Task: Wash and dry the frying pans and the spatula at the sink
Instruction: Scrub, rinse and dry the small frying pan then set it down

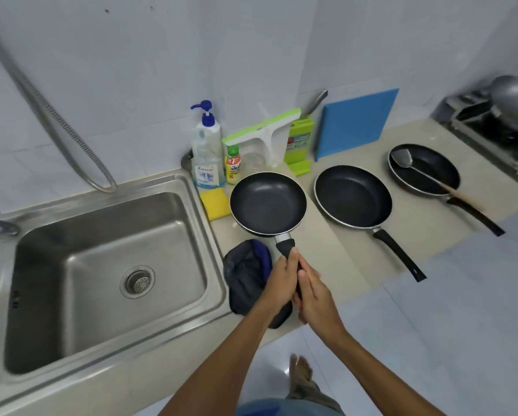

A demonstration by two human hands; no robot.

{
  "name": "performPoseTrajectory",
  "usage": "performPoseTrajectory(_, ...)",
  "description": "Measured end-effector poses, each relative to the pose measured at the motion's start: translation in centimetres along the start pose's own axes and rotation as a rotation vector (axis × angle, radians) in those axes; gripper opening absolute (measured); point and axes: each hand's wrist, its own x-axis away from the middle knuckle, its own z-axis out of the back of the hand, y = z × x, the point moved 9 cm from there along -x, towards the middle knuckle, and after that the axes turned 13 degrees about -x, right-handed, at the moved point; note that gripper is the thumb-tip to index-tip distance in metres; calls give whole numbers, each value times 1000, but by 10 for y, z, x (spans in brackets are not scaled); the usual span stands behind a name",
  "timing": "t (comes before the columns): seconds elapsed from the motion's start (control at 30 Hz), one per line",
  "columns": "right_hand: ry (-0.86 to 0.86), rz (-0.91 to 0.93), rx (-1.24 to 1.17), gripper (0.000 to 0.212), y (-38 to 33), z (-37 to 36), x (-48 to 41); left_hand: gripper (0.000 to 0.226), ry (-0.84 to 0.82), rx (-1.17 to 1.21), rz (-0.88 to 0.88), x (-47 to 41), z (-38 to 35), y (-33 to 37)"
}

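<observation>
You have a single view, from the camera on your head, looking forward and steeply down over the counter from a stand at its front edge. It faces the tiled wall squarely enough that the steel sink fills the lower left and the stove is cut by the right border. The wide lens bends lines near the edges, such as the hose. Your forearms enter from the bottom, and your left hand and right hand meet near the lens, just below centre, on the handle of the small pan. Your foot shows at the bottom.
</observation>
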Motion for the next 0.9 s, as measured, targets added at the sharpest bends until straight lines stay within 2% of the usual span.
performPoseTrajectory(0.13,-67,-1,38,48,16,37,-24,76,109,-30,50,-22,-24,10)
performPoseTrajectory(0.33,-177,-40,-3,52,39,70,-40,61,186,-48,72,-31,-55,14)
performPoseTrajectory(0.4,-207,-57,-15,51,46,76,-44,62,203,-63,85,-34,-61,11)
performPoseTrajectory(0.6,-202,-96,-25,41,63,87,-47,58,206,-66,77,-36,-73,13)
performPoseTrajectory(0.8,-226,-97,-31,50,64,84,-47,52,156,-63,85,-38,-74,15)
performPoseTrajectory(0.9,-238,-93,15,46,68,80,-51,52,136,-65,99,-40,-71,13)
